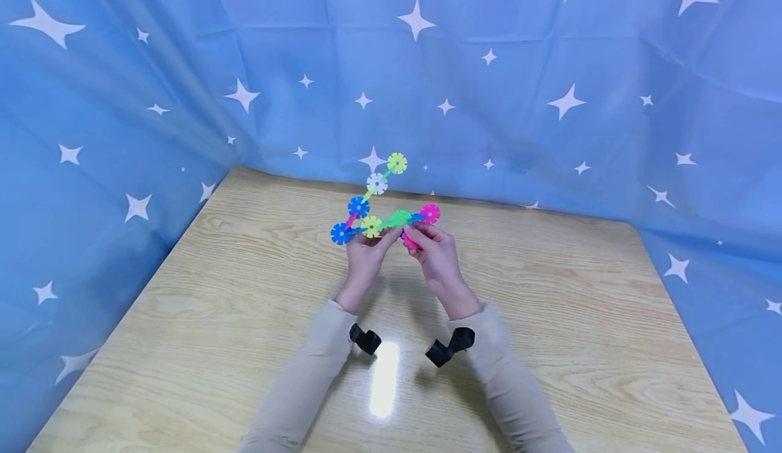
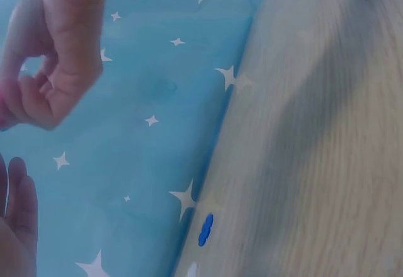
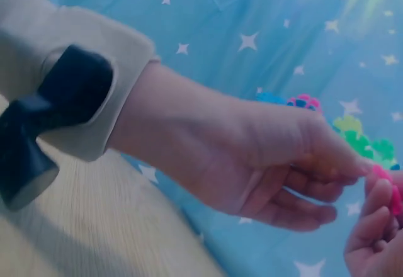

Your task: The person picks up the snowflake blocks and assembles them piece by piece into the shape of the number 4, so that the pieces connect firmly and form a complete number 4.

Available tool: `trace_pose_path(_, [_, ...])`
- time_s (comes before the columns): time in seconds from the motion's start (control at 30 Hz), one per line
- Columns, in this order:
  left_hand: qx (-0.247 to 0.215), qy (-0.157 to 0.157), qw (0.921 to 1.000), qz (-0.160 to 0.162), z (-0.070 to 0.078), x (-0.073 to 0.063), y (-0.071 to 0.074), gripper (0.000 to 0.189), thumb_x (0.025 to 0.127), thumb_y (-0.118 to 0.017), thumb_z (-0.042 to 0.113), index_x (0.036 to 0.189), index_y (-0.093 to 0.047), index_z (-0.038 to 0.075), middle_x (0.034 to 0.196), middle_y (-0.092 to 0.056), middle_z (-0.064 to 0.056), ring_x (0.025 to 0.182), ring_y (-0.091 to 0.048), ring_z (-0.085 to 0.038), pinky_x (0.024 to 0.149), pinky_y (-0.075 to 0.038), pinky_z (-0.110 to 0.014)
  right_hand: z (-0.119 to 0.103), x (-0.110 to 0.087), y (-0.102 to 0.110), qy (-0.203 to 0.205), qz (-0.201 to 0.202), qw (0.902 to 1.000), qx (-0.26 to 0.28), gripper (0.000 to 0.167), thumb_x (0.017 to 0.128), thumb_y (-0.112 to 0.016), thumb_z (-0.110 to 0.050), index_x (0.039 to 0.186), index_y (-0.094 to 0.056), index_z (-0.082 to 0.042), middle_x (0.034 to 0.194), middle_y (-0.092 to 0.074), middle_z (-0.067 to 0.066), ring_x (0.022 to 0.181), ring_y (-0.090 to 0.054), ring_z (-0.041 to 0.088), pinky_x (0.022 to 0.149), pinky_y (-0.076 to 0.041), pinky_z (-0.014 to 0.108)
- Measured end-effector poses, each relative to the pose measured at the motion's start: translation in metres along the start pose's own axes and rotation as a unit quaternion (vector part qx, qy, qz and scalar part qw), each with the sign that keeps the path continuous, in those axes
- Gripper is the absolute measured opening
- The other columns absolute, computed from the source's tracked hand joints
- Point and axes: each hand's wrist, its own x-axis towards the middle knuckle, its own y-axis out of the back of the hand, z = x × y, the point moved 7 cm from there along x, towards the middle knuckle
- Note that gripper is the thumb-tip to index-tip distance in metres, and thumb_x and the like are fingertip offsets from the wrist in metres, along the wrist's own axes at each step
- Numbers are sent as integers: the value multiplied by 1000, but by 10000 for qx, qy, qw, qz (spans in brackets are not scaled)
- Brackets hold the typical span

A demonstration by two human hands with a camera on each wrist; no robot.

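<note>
A chain of small notched plastic discs (image 1: 377, 183), in blue, yellow, white, green and pink, is held up in front of me in the head view. My left hand (image 1: 364, 259) is under its middle, thumb reaching to the green disc (image 1: 400, 218) and fingers mostly hidden behind. My right hand (image 1: 441, 259) pinches a pink disc (image 1: 411, 240) beside that thumb tip. Another pink disc (image 1: 430, 213) marks the chain's right end; a yellow one (image 1: 397, 163) tops its upper arm. The right wrist view shows my left thumb tip (image 3: 362, 169) meeting the pinched pink disc (image 3: 381, 175).
A wooden table (image 1: 244, 324) extends below both hands. Blue star-patterned cloth (image 1: 476, 100) hangs behind it and at both sides. A small blue disc (image 2: 206, 229) and a white piece (image 2: 193, 269) appear near the table edge in the left wrist view. Black wrist cameras (image 1: 450, 348) sit on the sleeves.
</note>
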Motion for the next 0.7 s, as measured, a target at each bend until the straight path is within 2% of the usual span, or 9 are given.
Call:
trace_pose_path(0.07, [18,200,9998,24,-3,-1,2,15,78,-76,11,87,-68,1,78,-68,4,75,-64,-8,70,-54,-21,0,-1,0,-139,14,9999,32,29,91,-55,6,72,-68,-13,62,-63,-2,50,-52,4,48,-43,12])
trace_pose_path(0.17, [-124,158,9997,-115,-3,0,2,16,80,-74,9,93,-66,5,87,-67,2,82,-63,-8,75,-54,-21,-1,-3,0,-331,37,9994,91,28,91,-55,5,72,-68,-11,61,-62,-1,49,-51,4,47,-43,12])
trace_pose_path(0.3, [-229,-612,9958,-641,7,2,-1,31,83,-69,0,112,-59,-5,106,-62,-12,98,-58,-12,84,-53,-25,-3,-6,-1,-554,-7,9985,52,26,91,-56,3,72,-67,-11,60,-61,-2,49,-50,5,46,-41,12])
trace_pose_path(0.37, [-114,-812,9925,-909,10,2,-2,37,85,-66,-1,119,-56,-6,113,-59,-17,104,-56,-13,87,-52,-25,-3,-7,-1,-673,-60,9977,-22,26,91,-56,2,71,-66,-11,59,-60,-1,49,-49,5,46,-40,12])
trace_pose_path(0.43, [58,-759,9905,-1142,10,2,-3,39,86,-65,2,123,-54,-5,118,-58,-17,108,-54,-14,90,-50,-25,-3,-8,-1,-807,-112,9966,-106,24,91,-57,0,71,-66,-10,59,-59,-1,50,-49,5,46,-40,12])
trace_pose_path(0.53, [255,-442,9890,-1390,7,1,-5,41,88,-64,5,127,-53,-3,125,-56,-16,114,-53,-17,94,-48,-27,-2,-8,-1,-973,-168,9950,-172,23,91,-57,-1,71,-67,-9,59,-59,-1,49,-49,5,46,-40,12])
trace_pose_path(0.7, [545,-198,9883,-1408,2,1,-4,41,89,-65,15,127,-56,0,129,-55,-11,115,-54,-18,96,-47,-28,-1,-9,0,-1067,-367,9934,-197,22,93,-55,-3,75,-66,-10,60,-57,-2,48,-45,4,45,-37,12])
